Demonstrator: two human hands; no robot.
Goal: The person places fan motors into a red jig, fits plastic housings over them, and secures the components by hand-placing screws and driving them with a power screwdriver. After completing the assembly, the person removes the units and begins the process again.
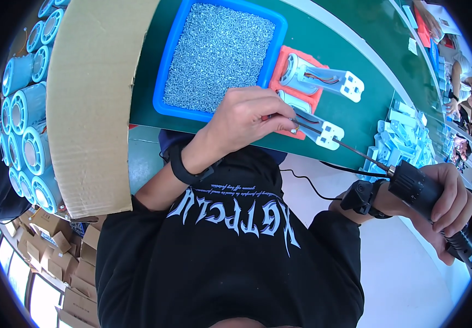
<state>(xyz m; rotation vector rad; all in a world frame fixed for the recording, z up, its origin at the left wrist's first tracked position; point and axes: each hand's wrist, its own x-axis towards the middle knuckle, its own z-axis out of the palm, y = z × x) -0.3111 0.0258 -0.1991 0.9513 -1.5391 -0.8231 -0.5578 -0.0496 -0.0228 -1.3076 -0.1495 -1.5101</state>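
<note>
My right hand [446, 210] is wrapped round a black electric screwdriver [416, 188]. Its long thin bit reaches left to the white end plate [330, 136] of the nearer pale-blue housing [296, 101]. My left hand [252, 117] is closed in a pinch over that housing. A thin dark strip passes by its fingertips, and I cannot make out what they hold. The housing lies in a red-orange holder [319, 93], partly covered by my left hand. Beside it in the holder rests a second such housing [301, 74] with red and dark wires in its channel.
A blue tray [159, 82] full of small silvery screws [219, 54] stands on the green table [323, 33]. Pale-blue plastic parts [403, 136] are heaped at the right. A cardboard sheet [96, 109] and stacked cylinders [30, 109] are at the left. Another person's arm [455, 82] shows far right.
</note>
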